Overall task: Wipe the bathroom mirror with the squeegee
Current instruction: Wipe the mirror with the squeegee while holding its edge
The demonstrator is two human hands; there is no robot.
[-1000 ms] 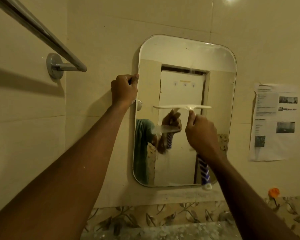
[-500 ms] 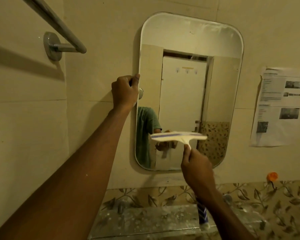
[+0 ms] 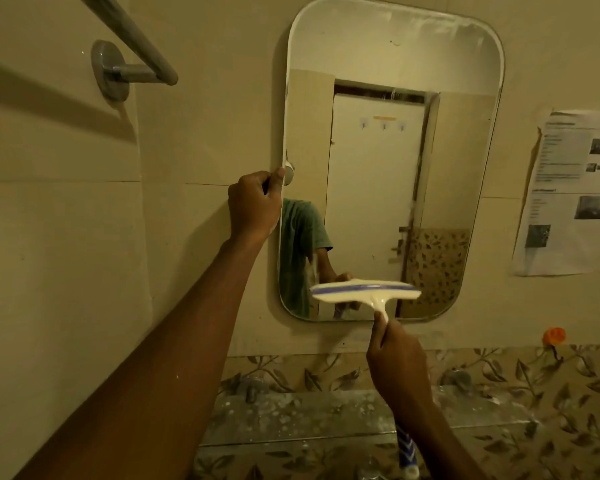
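The squeegee [image 3: 364, 292] looks light and stiff, plastic with a softer blade edge, so we take it by the handle. Our right hand [image 3: 395, 362] does so, fingers curled round the stem just under the head. The head sits level before the mirror's [image 3: 378, 64] lower part; whether it touches we cannot tell. Our left hand [image 3: 255, 202] grips the mirror's left edge, steadying fragile glass.

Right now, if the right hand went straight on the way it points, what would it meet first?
Probably the mirror, near its bottom edge: the right hand holds the squeegee aimed up and forward at it. Whether the blade touches the glass is unclear.
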